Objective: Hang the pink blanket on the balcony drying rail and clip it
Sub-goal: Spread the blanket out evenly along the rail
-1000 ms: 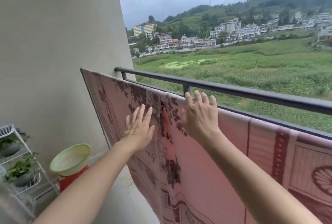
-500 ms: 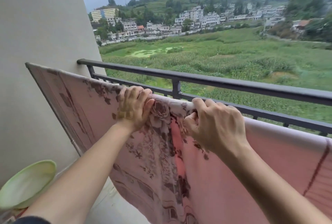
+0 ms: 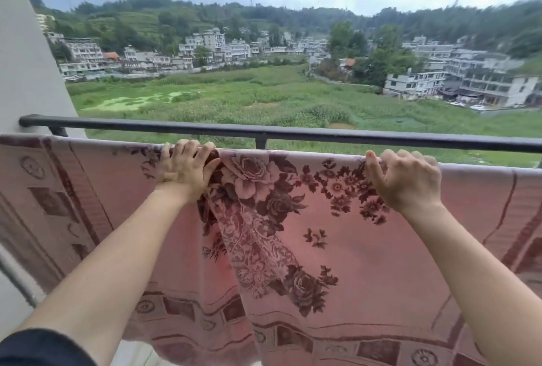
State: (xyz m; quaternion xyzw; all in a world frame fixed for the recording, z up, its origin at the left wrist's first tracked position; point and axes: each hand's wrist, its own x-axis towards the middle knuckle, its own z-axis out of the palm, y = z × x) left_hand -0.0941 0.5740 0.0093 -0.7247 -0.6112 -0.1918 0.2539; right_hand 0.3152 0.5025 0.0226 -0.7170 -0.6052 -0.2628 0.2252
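A pink blanket [image 3: 366, 248] with dark red roses is draped over a drying rail hidden beneath its top fold, hanging down toward the balcony floor. Its top edge is gripped by both hands: the left hand [image 3: 184, 167] is clenched over a bunched fold, and the right hand [image 3: 406, 181] is curled over the edge, well apart from it. Just behind, a dark balcony railing [image 3: 322, 132] is seen, with green fields and white buildings beyond.

blanket [image 3: 352, 248] draped before railing [image 3: 322, 133]; wall [image 3: 26, 72] left, field [image 3: 264, 96] behind.
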